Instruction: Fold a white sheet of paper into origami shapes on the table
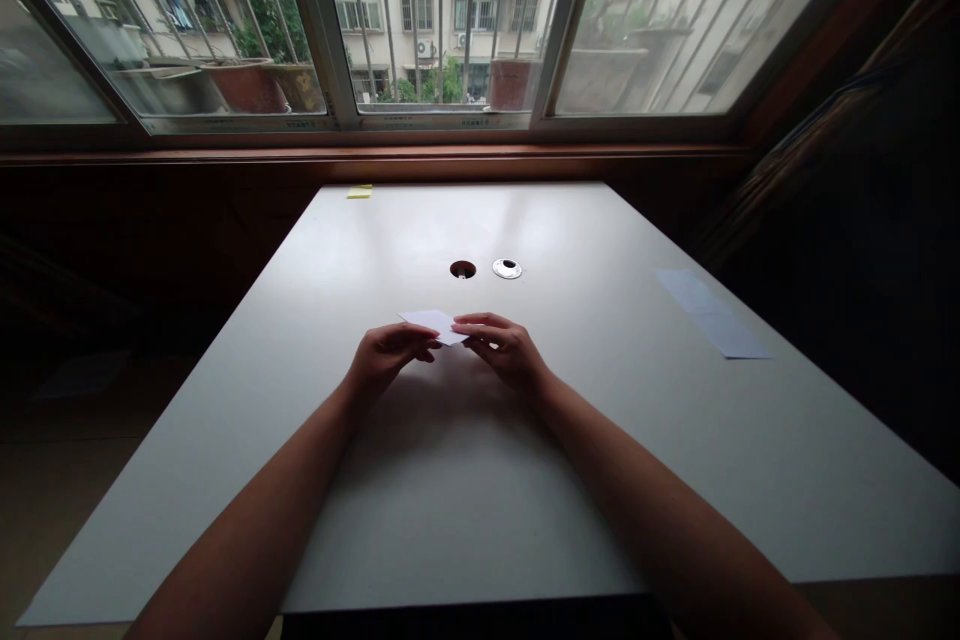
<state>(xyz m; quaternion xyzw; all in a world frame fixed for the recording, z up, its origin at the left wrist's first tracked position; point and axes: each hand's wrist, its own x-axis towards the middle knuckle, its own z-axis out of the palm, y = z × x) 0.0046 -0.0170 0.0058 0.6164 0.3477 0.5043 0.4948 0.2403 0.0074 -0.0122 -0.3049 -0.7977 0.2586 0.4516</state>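
A small white piece of paper (434, 323) is held just above the white table (450, 480) near its middle. My left hand (386, 357) pinches its near left edge with curled fingers. My right hand (502, 348) pinches its right edge, thumb and fingers pressed together on the sheet. Both forearms reach in from the near edge of the table.
A round cable hole (463, 269) and its loose silver cap (507, 268) lie just beyond the hands. Pale blue paper sheets (712, 312) rest at the right edge. A yellow sticky note (359, 191) sits at the far left corner. A barred window (442, 20) runs behind.
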